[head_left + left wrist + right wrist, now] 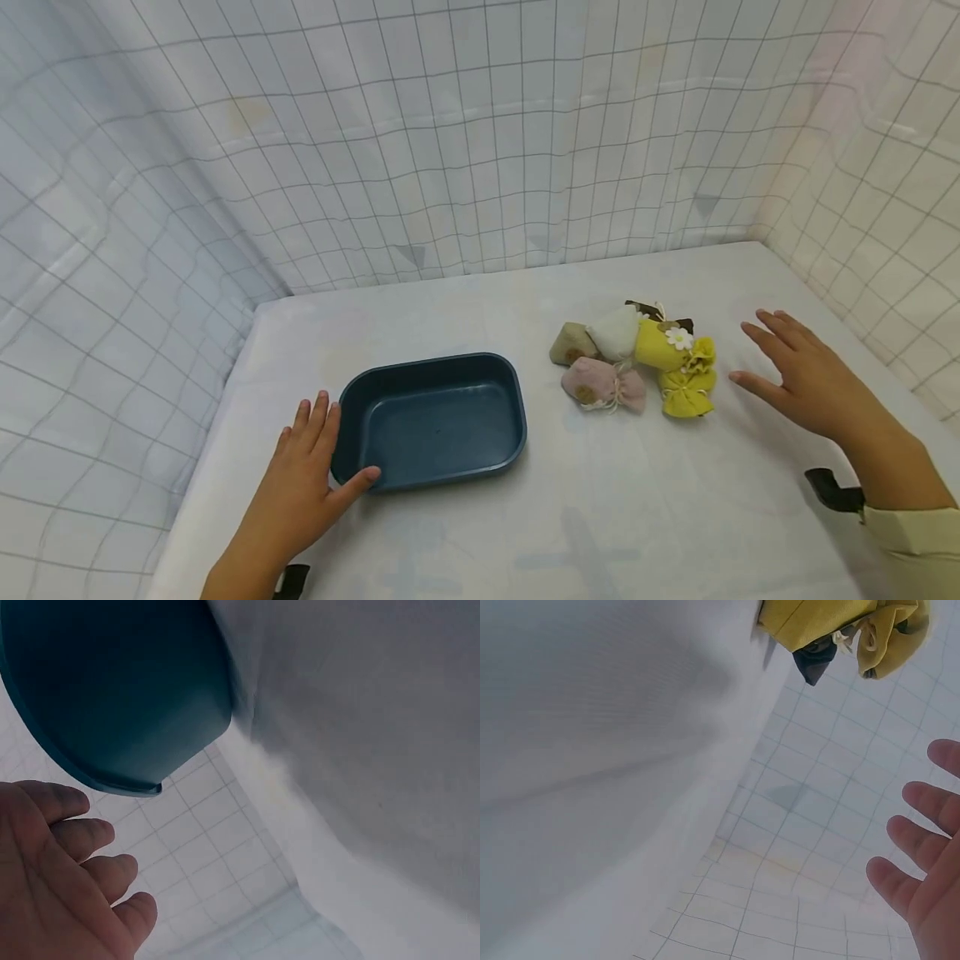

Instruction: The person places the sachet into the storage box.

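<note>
Pale cream sleeve (911,533) on right arm; black wrist straps (832,489).

Bright, even, diffuse light with only faint shadows beside the tray (431,421). The head view bends grid lines toward its edges. Both wrist views are soft, the tray's edge smeared.

Left hand (303,475) flat — right hand (795,375) spread, raised.

No writing, label, brand, number or sign can be read in any view. The blue tray (431,421), the small cloth pouches (637,362), the bench (600,517) and the checked cloth backdrop (450,125) all carry no legible text.
</note>
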The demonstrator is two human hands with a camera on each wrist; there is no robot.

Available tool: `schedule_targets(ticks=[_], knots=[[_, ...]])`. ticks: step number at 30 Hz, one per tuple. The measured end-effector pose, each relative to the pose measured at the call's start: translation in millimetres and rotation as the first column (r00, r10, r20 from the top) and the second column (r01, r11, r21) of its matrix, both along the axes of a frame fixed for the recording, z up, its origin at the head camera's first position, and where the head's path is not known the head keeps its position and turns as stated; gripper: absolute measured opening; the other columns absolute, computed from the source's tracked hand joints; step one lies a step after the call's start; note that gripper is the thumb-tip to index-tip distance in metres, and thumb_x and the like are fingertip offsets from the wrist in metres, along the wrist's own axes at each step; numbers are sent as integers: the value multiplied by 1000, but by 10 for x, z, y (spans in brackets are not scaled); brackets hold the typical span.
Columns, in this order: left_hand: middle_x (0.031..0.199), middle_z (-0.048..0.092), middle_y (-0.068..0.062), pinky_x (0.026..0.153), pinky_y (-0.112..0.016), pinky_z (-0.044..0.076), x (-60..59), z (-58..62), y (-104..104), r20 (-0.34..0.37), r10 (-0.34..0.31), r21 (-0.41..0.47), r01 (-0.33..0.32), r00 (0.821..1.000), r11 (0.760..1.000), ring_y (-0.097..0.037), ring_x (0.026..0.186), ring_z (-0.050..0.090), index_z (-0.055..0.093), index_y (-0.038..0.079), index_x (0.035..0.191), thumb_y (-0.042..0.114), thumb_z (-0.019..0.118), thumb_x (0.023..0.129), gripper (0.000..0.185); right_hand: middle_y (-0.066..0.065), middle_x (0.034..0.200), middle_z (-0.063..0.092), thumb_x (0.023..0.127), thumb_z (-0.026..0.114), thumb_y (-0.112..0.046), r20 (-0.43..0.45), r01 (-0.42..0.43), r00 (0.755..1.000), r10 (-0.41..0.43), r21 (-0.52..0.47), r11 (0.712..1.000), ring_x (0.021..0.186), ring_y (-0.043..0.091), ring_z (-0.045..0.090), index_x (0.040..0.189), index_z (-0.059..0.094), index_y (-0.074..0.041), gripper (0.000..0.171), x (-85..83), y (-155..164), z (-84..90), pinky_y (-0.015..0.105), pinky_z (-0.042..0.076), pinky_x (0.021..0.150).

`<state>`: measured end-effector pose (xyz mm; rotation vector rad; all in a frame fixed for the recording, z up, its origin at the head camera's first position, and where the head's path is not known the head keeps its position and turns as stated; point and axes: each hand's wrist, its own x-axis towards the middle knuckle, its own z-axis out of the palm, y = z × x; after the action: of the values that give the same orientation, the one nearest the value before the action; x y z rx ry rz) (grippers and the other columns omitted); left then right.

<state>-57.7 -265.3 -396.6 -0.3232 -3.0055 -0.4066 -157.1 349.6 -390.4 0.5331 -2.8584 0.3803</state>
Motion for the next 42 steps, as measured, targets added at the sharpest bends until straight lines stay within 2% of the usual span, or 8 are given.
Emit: schedule_targets(ticks=[6,17,26,35,42], knots=[[163,4,-24,114,-65,8,1,-14,128,65,14,-34,-12,998,999,-39,150,-7,16,-10,154,70,55,89,111,27,154,30,89,75,-31,-16,-23,1000,22,-37,999,146,44,18,146,41,4,75,-10,-42,39,62,16,115],[161,12,-28,112,-68,14,-6,-111,151,60,39,-10,-39,997,999,-44,149,5,20,-11,153,69,60,86,112,25,152,35,86,79,-24,-46,-79,996,74,-106,991,141,45,28,146,44,1,74,-56,-168,53,60,22,114],[161,7,-30,114,-66,9,6,-135,153,68,63,0,-63,996,998,-45,148,1,12,-13,153,73,58,85,119,23,151,38,84,81,-18,-30,-107,994,104,-177,978,137,46,33,144,46,1,72,-111,-346,110,61,27,110],[161,13,-27,111,-70,11,-5,-126,93,82,81,-21,-80,993,997,-45,148,3,20,-11,153,72,58,86,113,23,152,38,86,79,-20,0,-105,994,106,-184,977,138,46,33,147,44,1,73,-177,-457,132,63,28,109],[163,9,-24,111,-70,9,-20,-128,108,78,75,-33,-73,994,997,-42,149,-2,19,-9,154,74,54,86,113,22,150,41,85,80,-19,14,-102,994,108,-227,968,136,46,36,146,45,-1,73,-229,-511,121,64,32,106]])
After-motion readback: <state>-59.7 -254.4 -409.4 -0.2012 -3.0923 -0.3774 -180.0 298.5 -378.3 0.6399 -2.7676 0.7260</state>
